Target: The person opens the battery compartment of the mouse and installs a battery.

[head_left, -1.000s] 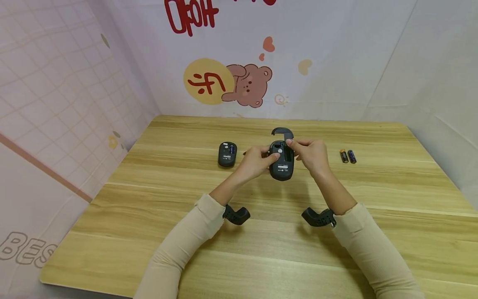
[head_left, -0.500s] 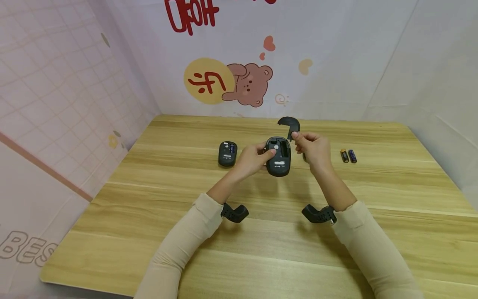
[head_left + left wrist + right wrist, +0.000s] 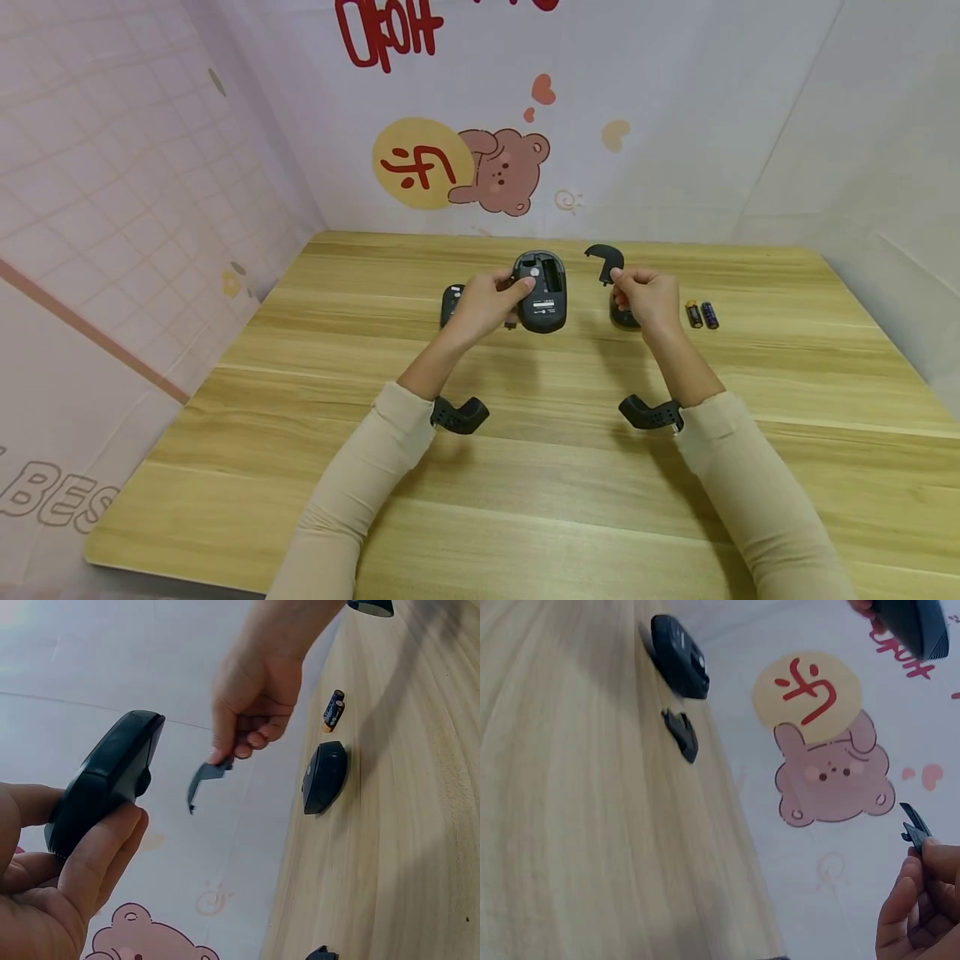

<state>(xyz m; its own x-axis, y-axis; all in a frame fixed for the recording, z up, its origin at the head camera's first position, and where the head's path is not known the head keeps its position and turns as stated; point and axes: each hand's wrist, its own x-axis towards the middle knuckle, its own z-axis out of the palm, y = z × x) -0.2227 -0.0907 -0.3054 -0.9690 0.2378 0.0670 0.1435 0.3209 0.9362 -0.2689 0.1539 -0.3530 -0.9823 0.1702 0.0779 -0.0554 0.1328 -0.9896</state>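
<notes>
My left hand [image 3: 483, 307] grips a black computer mouse [image 3: 544, 310] held up above the table, underside showing, with its battery slot uncovered and no battery visible in it. My right hand [image 3: 651, 298] pinches a black curved battery cover [image 3: 612, 265] between thumb and fingers, apart from the mouse and to its right. In the left wrist view the held mouse [image 3: 101, 780] is seen from its side, and the cover [image 3: 201, 780] hangs from the right hand's fingertips.
A second mouse [image 3: 450, 298] lies on the table [image 3: 525, 500] partly behind the left hand, with a loose dark cover [image 3: 681, 735] near it. A third mouse [image 3: 325, 778] lies behind the right hand. Two batteries [image 3: 702, 315] lie farther right. A printed curtain [image 3: 675, 125] hangs behind.
The cover has come off the mouse and moved right with my right hand. My left hand has moved the mouse left and slightly up, partly hiding the second mouse. The third mouse has come into view.
</notes>
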